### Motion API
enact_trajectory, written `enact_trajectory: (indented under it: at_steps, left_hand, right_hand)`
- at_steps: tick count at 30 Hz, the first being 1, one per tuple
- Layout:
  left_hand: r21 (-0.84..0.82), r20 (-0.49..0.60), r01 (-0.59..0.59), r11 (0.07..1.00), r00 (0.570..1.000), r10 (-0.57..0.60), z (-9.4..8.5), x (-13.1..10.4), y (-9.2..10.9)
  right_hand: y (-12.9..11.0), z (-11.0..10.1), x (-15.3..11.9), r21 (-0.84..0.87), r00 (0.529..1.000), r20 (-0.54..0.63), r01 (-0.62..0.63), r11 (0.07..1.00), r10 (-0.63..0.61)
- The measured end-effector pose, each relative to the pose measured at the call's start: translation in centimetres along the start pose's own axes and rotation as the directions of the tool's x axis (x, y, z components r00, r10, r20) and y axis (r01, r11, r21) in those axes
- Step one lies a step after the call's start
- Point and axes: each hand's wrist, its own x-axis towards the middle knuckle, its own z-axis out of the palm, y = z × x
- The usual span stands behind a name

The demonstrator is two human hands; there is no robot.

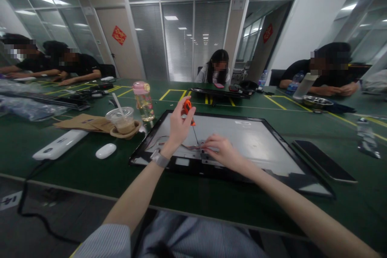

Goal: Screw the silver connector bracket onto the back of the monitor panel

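A flat display panel (256, 139) with a black frame and a grey metal back lies on the green table in front of me. My left hand (179, 125) grips the orange and black handle of a screwdriver (189, 108). Its thin shaft slants down to a small metal bracket (208, 156) near the panel's front edge. Beside the shaft's lower end, my right hand (220, 151) has its fingers pinched together at the bracket and some thin wires (189, 146). Whatever sits between those fingertips is hidden. The wires run left across the panel.
Left of the panel are a pink-lidded bottle (143, 100), an iced drink cup (122, 119) in a carton holder, a white mouse (105, 150) and a white power strip (60, 144). A dark phone-like slab (323, 160) lies to the right. Several people sit around the table.
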Motion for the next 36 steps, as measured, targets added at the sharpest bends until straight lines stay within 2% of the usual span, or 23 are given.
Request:
enact_trajectory:
  at_steps: [3, 6, 11, 17, 21, 25, 30, 36]
  left_hand:
    - [0.029, -0.007, 0.025, 0.999, 1.000, -0.025, -0.5, 0.4, -0.4]
    - [0.054, -0.022, 0.040, 0.998, 0.999, -0.039, -0.8, 0.6, -0.8]
    - [0.088, -0.046, 0.008, 0.996, 0.999, -0.004, -1.1, 1.0, -1.4]
    - [0.143, -0.056, -0.041, 0.989, 0.997, 0.049, -1.6, 1.3, -2.2]
    - [0.151, -0.064, -0.062, 0.987, 0.995, 0.073, -1.8, 1.4, -2.3]
    - [0.156, -0.061, -0.067, 0.986, 0.995, 0.077, -1.6, 1.3, -2.2]
    - [0.182, -0.055, -0.088, 0.979, 0.994, 0.100, -1.2, 1.1, -2.2]
    - [0.178, -0.043, -0.075, 0.981, 0.996, 0.084, -1.2, 1.0, -2.2]
  right_hand:
    - [-1.0, 1.1, 1.9, -0.156, 0.984, 0.178, 0.059, 0.986, -0.031]
    - [-1.5, 1.7, 3.3, -0.210, 0.948, 0.318, 0.090, 0.973, -0.019]
    - [-1.1, 2.4, 4.0, -0.168, 0.932, 0.361, 0.101, 0.981, -0.034]
    - [-0.5, 3.0, 3.4, -0.125, 0.947, 0.306, 0.137, 0.983, -0.093]
    - [0.7, 2.4, 1.5, -0.039, 0.981, 0.097, 0.175, 0.984, -0.170]
    - [1.7, 1.1, -1.2, 0.029, 0.972, -0.090, 0.220, 0.975, -0.217]
    - [1.7, 0.6, -2.6, 0.009, 0.966, -0.075, 0.249, 0.968, -0.248]
    - [1.7, 1.0, -2.3, -0.196, 0.958, 0.035, 0.285, 0.938, -0.283]
